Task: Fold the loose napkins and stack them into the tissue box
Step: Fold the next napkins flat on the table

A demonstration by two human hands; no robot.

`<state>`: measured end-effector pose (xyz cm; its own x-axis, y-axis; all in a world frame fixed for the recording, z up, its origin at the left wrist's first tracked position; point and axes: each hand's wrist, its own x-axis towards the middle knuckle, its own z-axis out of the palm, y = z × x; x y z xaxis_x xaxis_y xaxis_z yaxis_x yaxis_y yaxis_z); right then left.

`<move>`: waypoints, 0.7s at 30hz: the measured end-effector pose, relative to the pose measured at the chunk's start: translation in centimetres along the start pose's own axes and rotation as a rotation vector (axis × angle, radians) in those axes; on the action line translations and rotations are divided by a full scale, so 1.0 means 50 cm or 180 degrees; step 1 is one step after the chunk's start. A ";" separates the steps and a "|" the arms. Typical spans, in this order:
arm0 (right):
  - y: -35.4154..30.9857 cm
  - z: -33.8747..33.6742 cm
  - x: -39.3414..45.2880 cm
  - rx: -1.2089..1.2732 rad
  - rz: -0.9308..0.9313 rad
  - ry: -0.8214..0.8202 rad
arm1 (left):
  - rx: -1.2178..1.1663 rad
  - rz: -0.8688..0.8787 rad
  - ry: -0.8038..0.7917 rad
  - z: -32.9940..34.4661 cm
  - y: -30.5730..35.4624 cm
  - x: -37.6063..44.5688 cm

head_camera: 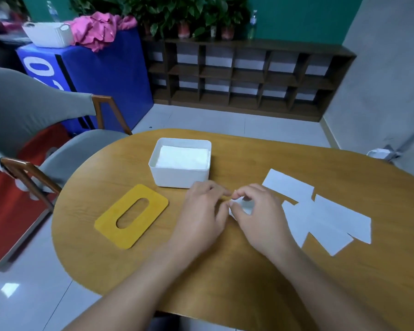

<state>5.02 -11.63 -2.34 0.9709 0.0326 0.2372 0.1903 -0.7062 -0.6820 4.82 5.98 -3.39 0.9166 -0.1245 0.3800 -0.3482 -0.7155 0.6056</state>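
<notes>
A white tissue box [181, 176] stands open on the wooden table, with folded white napkins [183, 158] stacked inside. Its yellow lid [110, 225], with an oval slot, lies flat to the left. Both hands meet just in front of the box. My right hand [261, 218] pinches a small white napkin [245, 206] between thumb and fingers. Fingers of my left hand [201, 211] curl at the same napkin's left edge, and most of it is hidden under the hands. Several loose napkins [320, 213] lie flat and overlapping to the right.
The oval wooden table [225, 271] ends close to my body. A grey chair [34, 130] with wooden arms stands at the left. A crumpled white object [380, 154] sits beyond the table's far right edge. A dark shelf unit [244, 77] lines the back wall.
</notes>
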 end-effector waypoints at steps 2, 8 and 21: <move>0.032 -0.017 -0.048 -0.0070 0.0133 0.0019 | -0.0071 -0.0043 -0.0224 0.048 0.022 -0.032; 0.154 -0.045 -0.172 -0.0727 0.0134 0.0184 | -0.0094 0.0023 -0.0730 0.145 0.069 -0.115; 0.225 -0.058 -0.248 -0.0817 -0.0392 0.0323 | 0.0602 0.0331 -0.0614 0.162 0.080 -0.239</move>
<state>-5.29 -22.04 -10.96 0.9209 0.0674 0.3840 0.2502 -0.8574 -0.4497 -5.95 -0.94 -11.19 0.9046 -0.3194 0.2822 -0.4161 -0.8053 0.4223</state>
